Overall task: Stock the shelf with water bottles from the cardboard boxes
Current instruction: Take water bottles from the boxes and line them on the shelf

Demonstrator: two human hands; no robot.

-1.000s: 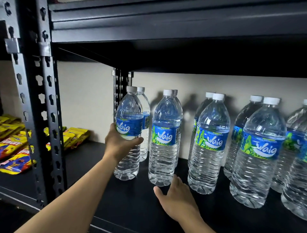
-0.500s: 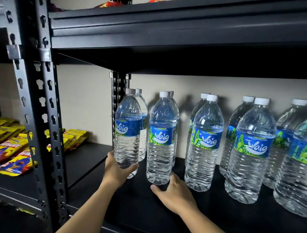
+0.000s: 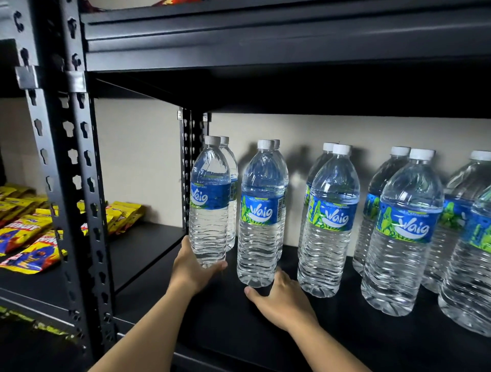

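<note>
Clear ribbed water bottles point(image 3: 332, 220) with white caps and blue-green labels stand upright on the black shelf point(image 3: 225, 332). The left hand point(image 3: 195, 270) grips the end bottle point(image 3: 208, 212) at its base. The right hand point(image 3: 281, 302) curls round the second bottle point(image 3: 261, 220) at its base.

snack packets point(image 3: 26, 236): yellow and red-blue bags, lay flat in overlapping rows way off to the left
wall point(image 3: 138, 159): plain beige, ran along the back
red-yellow packaging point(image 3: 172, 2): peeked in at the top, too cropped to tell what it was

clear waig-labelled water bottles point(image 3: 329, 220) with white caps stand upright in paired rows on the black shelf point(image 3: 239, 326).
</note>
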